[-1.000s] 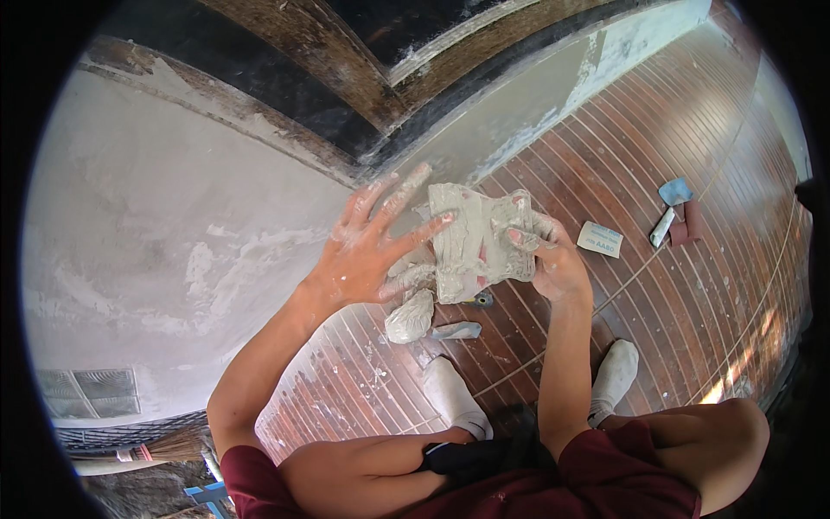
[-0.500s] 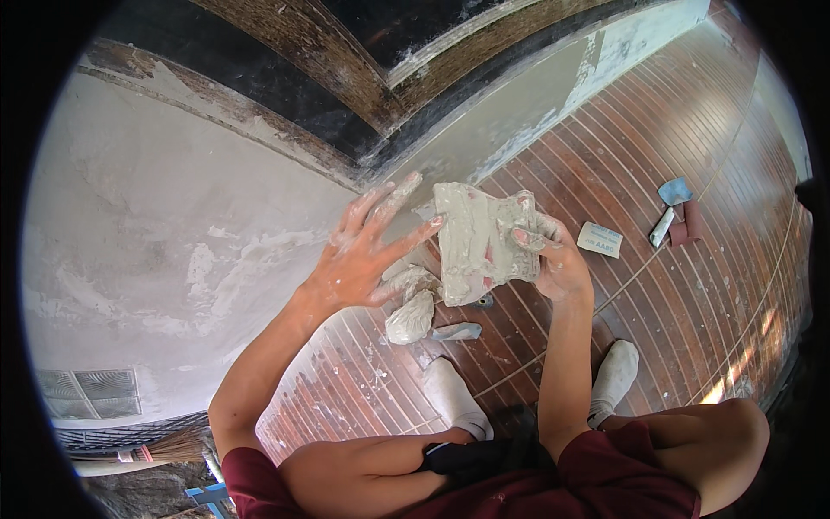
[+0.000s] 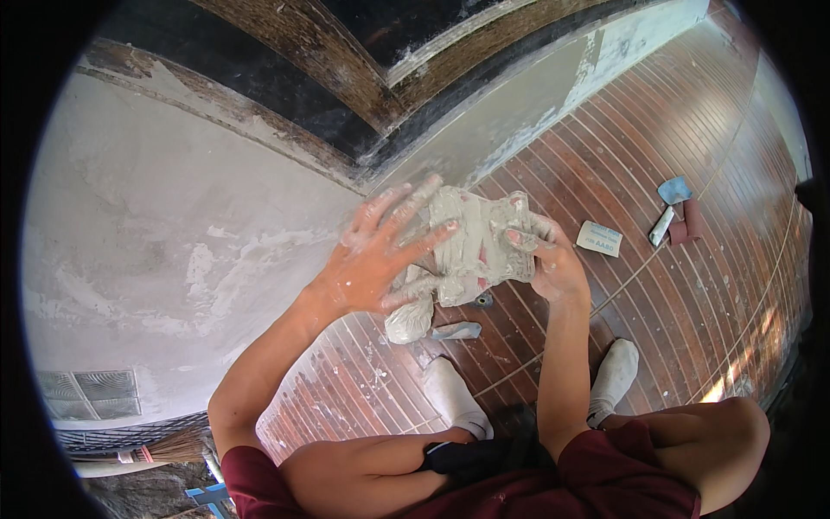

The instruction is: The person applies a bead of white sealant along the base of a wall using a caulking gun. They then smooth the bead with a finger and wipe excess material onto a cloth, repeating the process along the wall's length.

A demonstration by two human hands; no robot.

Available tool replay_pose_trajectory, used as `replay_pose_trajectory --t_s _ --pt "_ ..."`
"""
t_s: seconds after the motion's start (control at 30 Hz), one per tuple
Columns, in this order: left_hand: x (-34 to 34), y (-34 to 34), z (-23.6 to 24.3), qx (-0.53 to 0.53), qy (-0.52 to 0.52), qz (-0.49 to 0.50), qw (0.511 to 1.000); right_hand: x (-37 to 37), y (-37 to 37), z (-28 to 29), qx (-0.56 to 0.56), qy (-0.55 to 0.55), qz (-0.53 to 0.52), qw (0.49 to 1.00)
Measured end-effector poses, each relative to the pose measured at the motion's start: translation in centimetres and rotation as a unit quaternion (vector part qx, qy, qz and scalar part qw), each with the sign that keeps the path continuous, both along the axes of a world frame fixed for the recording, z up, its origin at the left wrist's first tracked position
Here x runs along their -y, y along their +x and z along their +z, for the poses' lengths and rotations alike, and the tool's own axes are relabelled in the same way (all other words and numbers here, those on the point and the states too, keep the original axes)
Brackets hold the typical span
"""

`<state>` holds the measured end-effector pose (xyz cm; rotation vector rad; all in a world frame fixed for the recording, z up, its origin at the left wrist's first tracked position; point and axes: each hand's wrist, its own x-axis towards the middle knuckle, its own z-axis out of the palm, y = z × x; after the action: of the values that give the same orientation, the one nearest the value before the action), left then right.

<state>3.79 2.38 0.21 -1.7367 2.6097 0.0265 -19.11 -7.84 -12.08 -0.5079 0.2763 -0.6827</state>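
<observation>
Thick grey putty coats a flat, roughly rectangular piece (image 3: 478,245), with small pink patches showing through; what lies under the putty I cannot make out. My right hand (image 3: 553,259) grips its right edge, thumb on the upper face and fingers behind. At its left edge is my left hand (image 3: 376,251), fingers spread and smeared with putty, some fingertips overlapping the piece. Whether they press on it cannot be told. Below them on the floor lies a crumpled, putty-covered plastic bag (image 3: 410,320), partly hidden by my left hand.
A small blue-grey scrap (image 3: 456,331) lies beside the bag. Farther right on the brown striped floor (image 3: 692,320) are a sandpaper piece (image 3: 600,240), a blue scrap (image 3: 674,190), a white tube-like item (image 3: 661,227) and a folded reddish sheet (image 3: 686,227). A patchy grey wall (image 3: 173,199) stands left.
My left hand has moved right, its fingertips now overlapping the left side of the putty-covered piece. The piece and my right hand have shifted slightly left.
</observation>
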Motion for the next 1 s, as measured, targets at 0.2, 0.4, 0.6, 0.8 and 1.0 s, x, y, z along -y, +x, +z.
replay_pose_trajectory --t_s 0.2,0.4,0.6,0.8,1.0 --pt "-0.6 -0.8 -0.1 0.026 0.003 -0.073 0.997 0.1 -0.1 0.2 0.0 0.006 -0.001 1.0" --pt "0.2 -0.3 0.6 0.037 -0.006 -0.027 0.999 0.0 -0.1 0.3 -0.003 -0.023 -0.004 1.0" --pt "0.6 -0.8 1.0 -0.001 -0.021 0.014 1.0 -0.2 0.3 0.4 0.0 -0.005 -0.015 1.0" --pt "-0.5 -0.5 0.7 0.039 0.016 -0.071 0.997 0.1 -0.1 0.3 -0.004 0.001 -0.014 1.0" --pt "-2.0 0.0 0.1 0.031 0.01 -0.044 0.998 0.4 -0.4 0.1 0.001 0.001 -0.016 1.0"
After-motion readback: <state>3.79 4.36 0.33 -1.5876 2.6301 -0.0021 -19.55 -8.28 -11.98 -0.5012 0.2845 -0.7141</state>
